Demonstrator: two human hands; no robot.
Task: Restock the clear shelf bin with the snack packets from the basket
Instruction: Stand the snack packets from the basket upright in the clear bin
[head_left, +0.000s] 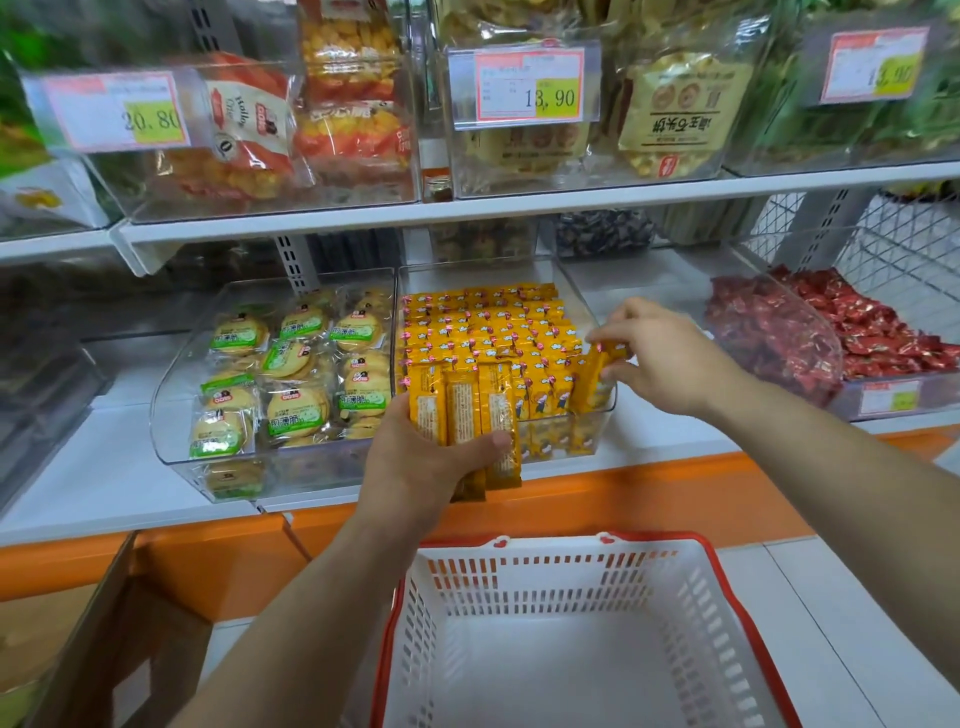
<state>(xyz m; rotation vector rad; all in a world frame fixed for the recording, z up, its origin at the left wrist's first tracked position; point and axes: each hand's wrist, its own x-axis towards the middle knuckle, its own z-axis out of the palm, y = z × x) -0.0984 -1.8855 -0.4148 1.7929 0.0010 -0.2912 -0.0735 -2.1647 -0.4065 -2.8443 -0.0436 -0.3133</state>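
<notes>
We see only bare parts: L hand (415, 462) & R hand (670, 358), forearms (322, 597) bare up to frame edge. L thumbnail (501, 440) short, rounded.

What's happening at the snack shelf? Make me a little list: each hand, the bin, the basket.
left hand: grips a bunch of long yellow foil snack packets in front of the bin
right hand: fingers pinch one more yellow packet, upright at the bin's right end
clear plastic shelf bin: nearly full of rows of the same yellow packets
white plastic basket with red rim: below the shelf, no packets seen inside
beside the bin: round biscuits in green-labelled wrappers on the left
</notes>
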